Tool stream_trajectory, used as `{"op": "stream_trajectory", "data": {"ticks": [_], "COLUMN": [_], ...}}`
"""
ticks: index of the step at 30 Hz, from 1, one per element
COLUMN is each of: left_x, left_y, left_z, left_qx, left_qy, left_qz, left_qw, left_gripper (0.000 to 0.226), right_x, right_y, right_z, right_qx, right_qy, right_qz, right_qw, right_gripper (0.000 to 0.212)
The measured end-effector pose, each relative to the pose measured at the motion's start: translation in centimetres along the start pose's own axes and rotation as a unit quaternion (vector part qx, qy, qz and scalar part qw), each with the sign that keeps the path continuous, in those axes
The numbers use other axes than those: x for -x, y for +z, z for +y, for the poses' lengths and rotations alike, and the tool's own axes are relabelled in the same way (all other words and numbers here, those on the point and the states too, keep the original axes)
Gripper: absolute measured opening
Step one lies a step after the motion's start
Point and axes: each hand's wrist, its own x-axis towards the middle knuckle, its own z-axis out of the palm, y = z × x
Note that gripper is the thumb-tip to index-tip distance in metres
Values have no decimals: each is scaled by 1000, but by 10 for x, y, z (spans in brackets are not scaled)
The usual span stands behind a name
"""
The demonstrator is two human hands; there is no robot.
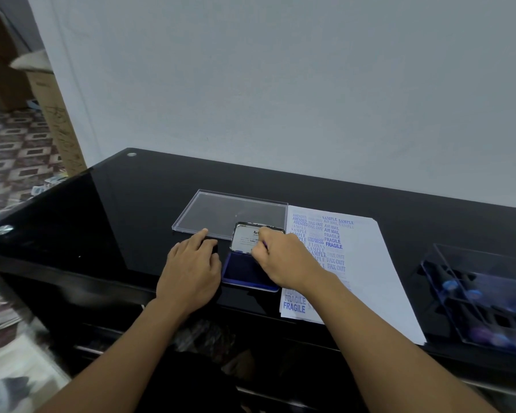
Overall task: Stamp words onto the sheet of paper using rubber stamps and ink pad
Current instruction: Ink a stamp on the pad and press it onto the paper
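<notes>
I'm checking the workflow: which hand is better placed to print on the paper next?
Probably the right hand: it seems to pinch a stamp over the ink pad, right beside the paper. The left hand rests across the pad from it.

Left hand [191,271]: we saw it bare, with slender fingers.
Right hand [285,260]: bare too, we noted.
Forearms [125,347]: we found both bare for all the length we could see.

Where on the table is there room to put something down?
The widest bare patch is the table left of the clear lid and left hand. A strip runs behind the lid and paper, along the wall. The middle is crowded: lid, ink pad, right hand and paper sit close together; the stamp case fills the right end.
</notes>
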Motion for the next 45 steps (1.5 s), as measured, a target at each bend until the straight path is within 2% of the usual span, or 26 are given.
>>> {"op": "stream_trajectory", "data": {"ticks": [5,15,24,27,32,38,45], "left_x": [0,-1,-2,-3,-7,-16,-52], "left_y": [-1,-6,-14,-19,-33,-45,-41], "left_z": [1,5,12,17,31,69,129], "left_qx": [2,13,39,52,89,150,158], "left_qy": [1,-13,-41,-50,-53,-10,65], "left_qz": [-1,-8,-17,-15,-1,-2,-30], "left_qw": [1000,1000,998,997,995,989,985], "left_gripper": [34,34,38,38,40,38,37], "right_x": [1,4,2,5,11,12,10], "right_y": [8,7,-3,-9,-38,-86,-134], "right_z": [-1,-3,-2,1,16,57,109], "right_qx": [33,20,44,6,-102,-103,-60], "right_qy": [1,14,20,12,44,101,149], "right_qz": [12,33,2,-2,70,90,92], "right_qw": [999,999,999,1000,991,986,983], "right_gripper": [27,25,23,23,18,17,22]}}
